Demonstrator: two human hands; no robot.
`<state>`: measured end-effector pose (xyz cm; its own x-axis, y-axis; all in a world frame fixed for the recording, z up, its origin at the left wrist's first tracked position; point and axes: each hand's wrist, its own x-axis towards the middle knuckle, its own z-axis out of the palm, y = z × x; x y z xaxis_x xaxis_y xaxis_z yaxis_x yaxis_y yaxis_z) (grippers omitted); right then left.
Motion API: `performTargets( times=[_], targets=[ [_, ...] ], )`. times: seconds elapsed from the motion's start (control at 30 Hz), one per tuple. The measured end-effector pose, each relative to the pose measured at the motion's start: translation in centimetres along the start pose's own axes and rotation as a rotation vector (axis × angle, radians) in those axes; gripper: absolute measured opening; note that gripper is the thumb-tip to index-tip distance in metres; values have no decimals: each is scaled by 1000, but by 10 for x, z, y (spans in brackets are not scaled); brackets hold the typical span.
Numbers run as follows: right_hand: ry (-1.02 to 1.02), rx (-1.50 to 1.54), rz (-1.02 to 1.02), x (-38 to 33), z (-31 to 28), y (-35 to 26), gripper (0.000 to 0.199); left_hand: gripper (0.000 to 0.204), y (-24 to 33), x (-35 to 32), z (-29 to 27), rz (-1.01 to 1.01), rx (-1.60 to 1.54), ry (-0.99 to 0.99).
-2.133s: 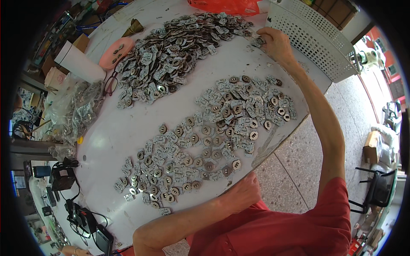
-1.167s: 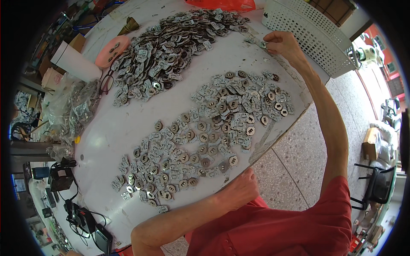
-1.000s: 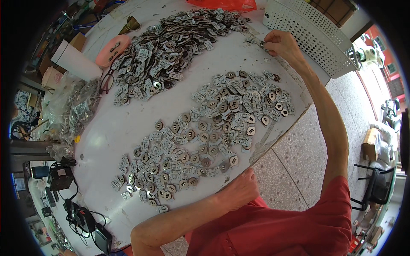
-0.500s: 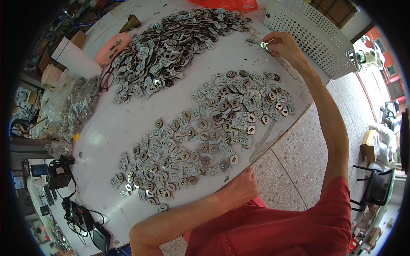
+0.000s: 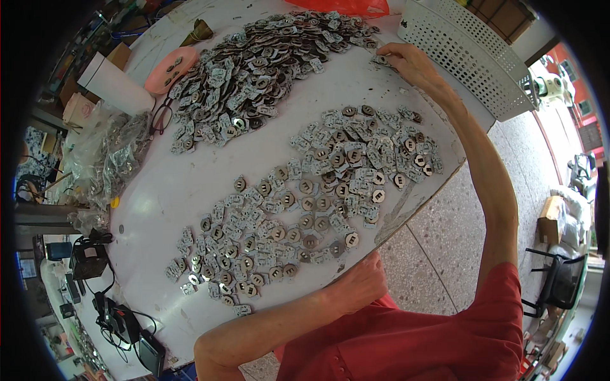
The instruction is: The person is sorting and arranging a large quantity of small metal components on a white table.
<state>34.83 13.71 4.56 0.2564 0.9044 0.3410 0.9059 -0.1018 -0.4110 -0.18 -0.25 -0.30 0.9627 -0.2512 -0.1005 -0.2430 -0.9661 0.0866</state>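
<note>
My right hand [image 5: 410, 65] reaches to the far right of the table, fingers pinched on a small metal part [image 5: 381, 60] at the tabletop, beside the white basket. My left hand [image 5: 362, 284] is closed in a fist at the near table edge, against my red shirt; whatever is inside it is hidden. Between my hands spreads a loose layer of small silvery metal parts [image 5: 308, 204], many with a round slotted disc. Beyond them lies a taller heap of similar parts [image 5: 254, 70].
A white perforated basket [image 5: 464, 54] stands at the far right edge. On the left are a pink dish [image 5: 171, 70] with a few parts, a white cylinder [image 5: 114, 84], eyeglasses [image 5: 162, 116] and clear plastic bags [image 5: 108, 149]. Black devices with cables [image 5: 121, 320] lie at the near left.
My right hand has moved slightly left and down toward the tabletop with the small part, which no longer shows its shine. My left hand stays in place.
</note>
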Motion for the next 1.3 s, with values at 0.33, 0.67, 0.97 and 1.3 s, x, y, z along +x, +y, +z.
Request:
performTargets(
  times=[0.33, 0.67, 0.97, 1.3],
  targets=[
    [-215, 209, 39, -34, -21, -41, 19, 19, 0, -1, 1, -6, 28, 31],
    [-19, 71, 3, 18, -1, -9, 29, 21, 0, 0, -5, 4, 35, 18],
    [105, -7, -7, 42, 27, 31, 32, 22, 3, -1, 0, -6, 63, 16],
    [132, -15, 72, 47, 15, 34, 29, 19, 3, 0, 6, -13, 30, 25]
  ],
)
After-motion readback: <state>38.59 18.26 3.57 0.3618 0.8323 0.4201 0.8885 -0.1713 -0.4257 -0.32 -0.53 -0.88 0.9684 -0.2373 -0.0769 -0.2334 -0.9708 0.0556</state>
